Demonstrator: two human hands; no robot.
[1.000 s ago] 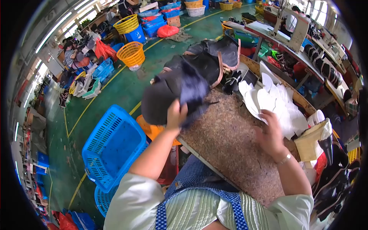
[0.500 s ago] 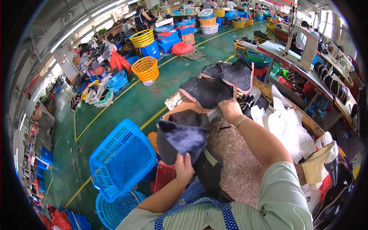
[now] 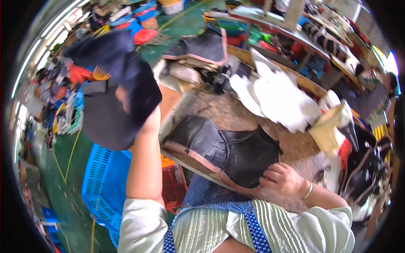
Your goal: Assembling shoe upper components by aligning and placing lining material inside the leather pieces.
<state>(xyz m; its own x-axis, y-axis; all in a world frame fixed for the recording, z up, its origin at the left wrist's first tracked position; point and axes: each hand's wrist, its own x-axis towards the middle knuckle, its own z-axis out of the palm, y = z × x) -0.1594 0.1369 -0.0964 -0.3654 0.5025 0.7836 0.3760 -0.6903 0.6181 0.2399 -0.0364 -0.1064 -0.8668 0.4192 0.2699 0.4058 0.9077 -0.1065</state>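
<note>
My left hand (image 3: 123,98), raised on the left, is closed on soft dark pieces. The dark blue piece (image 3: 141,84) is blurred and hides most of my fingers, with a flat grey piece (image 3: 103,111) beside it. On the worktop in front of me lies a black leather shoe upper (image 3: 249,156) with a pinkish edge. My right hand (image 3: 280,180) has its fingers curled at that upper's right end, gripping the edge. Farther back rests another black leather upper (image 3: 209,47) with a similar pinkish edge.
White cut sheets (image 3: 282,97) are piled on the speckled worktop (image 3: 206,105), with a cream block (image 3: 329,135) to their right. A blue basket (image 3: 107,181) stands below left, near a red crate (image 3: 174,185). Behind stands a long table (image 3: 278,27) carrying machines.
My left hand has swung up and left with the soft pieces. My right hand has come nearer with a black upper, which now lies in front of me. The view has shifted.
</note>
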